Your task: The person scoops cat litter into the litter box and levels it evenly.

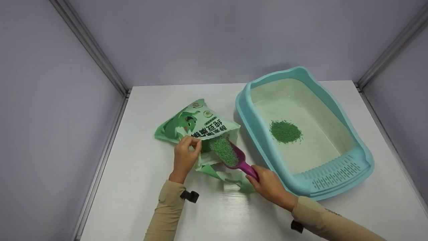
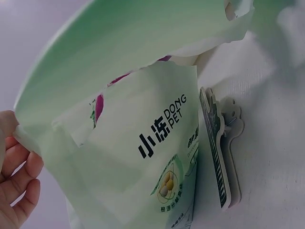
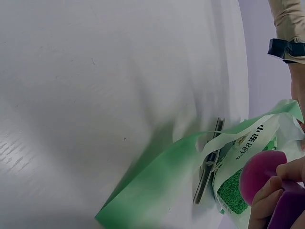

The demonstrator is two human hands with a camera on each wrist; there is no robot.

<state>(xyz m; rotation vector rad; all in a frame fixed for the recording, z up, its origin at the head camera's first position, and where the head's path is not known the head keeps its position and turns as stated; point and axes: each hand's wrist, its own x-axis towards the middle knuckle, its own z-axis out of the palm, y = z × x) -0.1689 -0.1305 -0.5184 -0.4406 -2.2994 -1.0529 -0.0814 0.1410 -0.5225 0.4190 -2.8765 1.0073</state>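
In the head view, my left hand [image 1: 185,155] pinches the edge of the green and white printed bag [image 1: 192,120] at its opening. The left wrist view has that hand [image 2: 19,186] at the far left, fingers curled, with the bag's upper edge at the fingertips. My right hand [image 1: 271,184] grips the handle of a purple scoop [image 1: 248,170]. Green pellets [image 1: 224,152] heap in the scoop, whose front end lies inside the bag's mouth. From the right wrist, the back of the scoop [image 3: 255,179] shows beside more green pellets [image 3: 232,193].
A blue-rimmed litter box [image 1: 255,132] stands to the right, with a pile of green pellets [image 1: 285,132] on its pale floor. A clip [image 2: 217,148] lies on the white table beside the bag. A torn bag flap [image 3: 152,179] stretches toward the near side.
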